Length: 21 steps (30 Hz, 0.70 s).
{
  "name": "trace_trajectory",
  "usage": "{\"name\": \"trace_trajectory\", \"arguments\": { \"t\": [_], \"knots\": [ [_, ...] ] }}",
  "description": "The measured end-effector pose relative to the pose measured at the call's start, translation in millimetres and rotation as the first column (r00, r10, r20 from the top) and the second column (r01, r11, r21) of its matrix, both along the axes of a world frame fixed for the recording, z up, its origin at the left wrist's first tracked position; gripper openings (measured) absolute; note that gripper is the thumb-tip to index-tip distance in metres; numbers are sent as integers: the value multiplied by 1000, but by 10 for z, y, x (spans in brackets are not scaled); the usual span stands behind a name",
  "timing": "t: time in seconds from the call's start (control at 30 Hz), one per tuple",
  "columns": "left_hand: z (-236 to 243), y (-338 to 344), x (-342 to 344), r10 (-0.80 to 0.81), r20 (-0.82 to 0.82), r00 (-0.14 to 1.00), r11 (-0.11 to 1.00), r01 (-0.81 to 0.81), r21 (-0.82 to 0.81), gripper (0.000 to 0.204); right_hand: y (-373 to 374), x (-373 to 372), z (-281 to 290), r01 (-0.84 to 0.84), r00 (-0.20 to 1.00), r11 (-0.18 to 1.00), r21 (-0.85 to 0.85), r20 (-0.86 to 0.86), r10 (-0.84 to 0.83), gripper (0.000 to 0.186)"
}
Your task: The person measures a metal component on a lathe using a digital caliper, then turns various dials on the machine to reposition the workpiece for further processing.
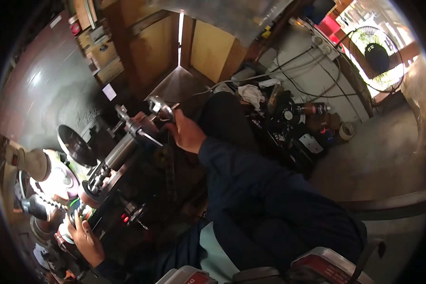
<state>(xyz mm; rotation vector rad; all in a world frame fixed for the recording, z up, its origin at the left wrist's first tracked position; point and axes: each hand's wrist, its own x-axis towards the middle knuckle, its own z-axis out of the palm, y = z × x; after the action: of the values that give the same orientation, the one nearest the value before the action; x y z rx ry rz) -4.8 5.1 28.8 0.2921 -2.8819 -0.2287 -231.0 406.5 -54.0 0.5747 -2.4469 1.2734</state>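
Observation:
A small metalworking lathe (118,154) runs slantwise across the left side, with a bright cylindrical shaft along its middle. At its far end is a shiny metal handwheel (160,107). My right hand (188,133) is closed on the near rim of that wheel, the fingers partly hidden behind it. A thin metal lever (150,137) sticks out beside it. At the lathe's near left end my left hand (87,240) has its fingers stretched out, their tips against a dark part near the brightly lit area. Glare and shadow hide exactly what they touch.
A lit work lamp (38,165) and a dark round disc (76,146) stand by the lathe. A small red light (125,217) glows below it. To the right lie cluttered tools, a cloth (252,96), cables and a tape roll (347,131). A fan (377,57) stands far right.

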Motion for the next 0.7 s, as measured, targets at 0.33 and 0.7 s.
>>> {"name": "trace_trajectory", "arguments": {
  "t": [0.33,0.7],
  "knots": [
    [-694,-2272,430,175,-311,934,983,-182,8,40,477,212,334,-109,993,985,-132,23,113,38],
    [-682,-2522,411,396,-129,909,911,-406,-64,43,4519,1275,-929,891,93,111,440,62,-994,23]
  ]
}}
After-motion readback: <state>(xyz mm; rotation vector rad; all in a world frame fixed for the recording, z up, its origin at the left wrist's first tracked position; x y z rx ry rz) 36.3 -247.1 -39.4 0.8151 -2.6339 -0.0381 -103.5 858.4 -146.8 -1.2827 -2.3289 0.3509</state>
